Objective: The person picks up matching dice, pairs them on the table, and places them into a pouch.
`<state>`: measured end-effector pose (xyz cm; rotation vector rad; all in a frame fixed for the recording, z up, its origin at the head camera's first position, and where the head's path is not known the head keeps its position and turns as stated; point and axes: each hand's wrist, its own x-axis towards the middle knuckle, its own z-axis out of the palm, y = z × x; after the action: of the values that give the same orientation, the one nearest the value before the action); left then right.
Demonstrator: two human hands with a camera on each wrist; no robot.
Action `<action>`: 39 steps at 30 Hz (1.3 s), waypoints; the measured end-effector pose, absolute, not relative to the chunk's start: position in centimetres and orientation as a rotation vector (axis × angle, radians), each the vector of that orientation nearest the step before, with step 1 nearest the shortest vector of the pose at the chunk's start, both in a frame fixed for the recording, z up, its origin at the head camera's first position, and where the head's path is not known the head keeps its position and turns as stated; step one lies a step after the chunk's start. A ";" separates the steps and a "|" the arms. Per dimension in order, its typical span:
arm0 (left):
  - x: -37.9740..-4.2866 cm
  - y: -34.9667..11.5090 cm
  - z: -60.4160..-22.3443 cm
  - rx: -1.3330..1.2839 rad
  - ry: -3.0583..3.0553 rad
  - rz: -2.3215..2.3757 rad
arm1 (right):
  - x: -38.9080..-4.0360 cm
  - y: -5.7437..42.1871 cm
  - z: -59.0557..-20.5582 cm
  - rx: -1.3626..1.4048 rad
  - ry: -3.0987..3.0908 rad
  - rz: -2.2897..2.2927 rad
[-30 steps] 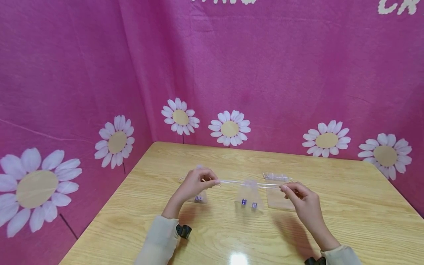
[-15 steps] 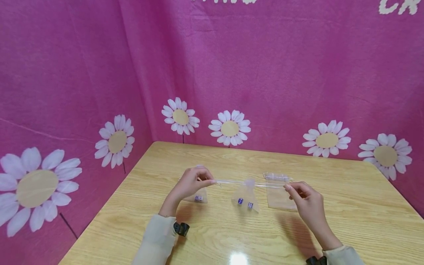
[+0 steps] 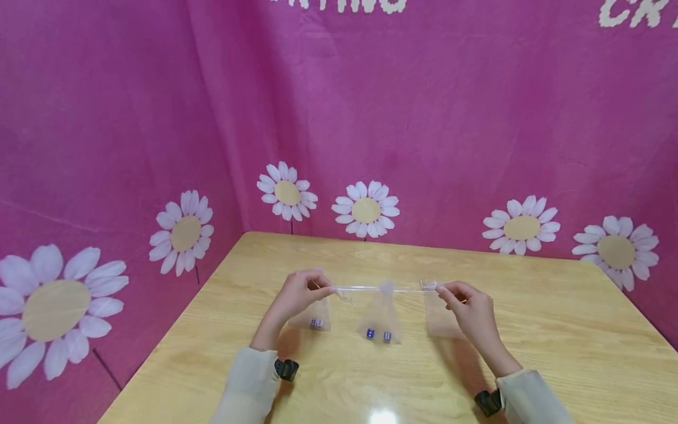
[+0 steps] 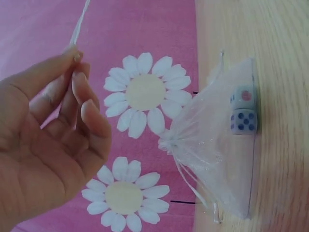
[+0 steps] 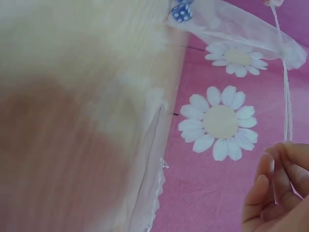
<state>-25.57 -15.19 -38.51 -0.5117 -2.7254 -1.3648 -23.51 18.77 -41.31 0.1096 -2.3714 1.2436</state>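
Observation:
A sheer white drawstring pouch point(image 3: 382, 312) hangs between my hands, its neck gathered into a tight ruffle. Two blue dice point(image 3: 378, 335) show through at its bottom corners. My left hand point(image 3: 298, 294) pinches one end of the drawstring point(image 5: 287, 101) between thumb and fingertips, with a loose loop hanging by them. On the other side, my right hand point(image 3: 471, 309) pinches the opposite end. The string runs taut and almost level. Below the left hand stands a second gathered pouch point(image 4: 212, 154) with white dice point(image 4: 243, 122) inside.
A flat, pale pouch point(image 3: 442, 324) lies on the wooden table point(image 3: 371, 377) by the right hand, partly covered by it. Behind the table's far edge hangs a pink cloth backdrop point(image 3: 424, 118) printed with daisies. Each wrist wears a black strap point(image 3: 286, 370).
The pouch with blue dice has shifted left along with both hands, and its neck has drawn tighter. The right hand now overlaps the top of the flat pouch. The head view has tilted slightly.

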 end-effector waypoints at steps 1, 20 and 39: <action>-25.8 -15.1 -38.6 -0.460 -2.728 -1.374 | -24.1 18.6 -41.3 0.111 -2.380 1.236; -28.3 -12.4 -40.3 -0.282 -2.717 -1.238 | -26.7 17.6 -42.8 0.113 -2.550 1.226; -27.9 -8.0 -40.4 -0.436 -2.731 -1.261 | -24.3 22.0 -42.5 0.029 -2.598 1.208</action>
<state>-27.93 -7.96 -40.40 -0.4358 -2.7311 -1.2607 -24.33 22.01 -42.51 0.0292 -2.5984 1.2085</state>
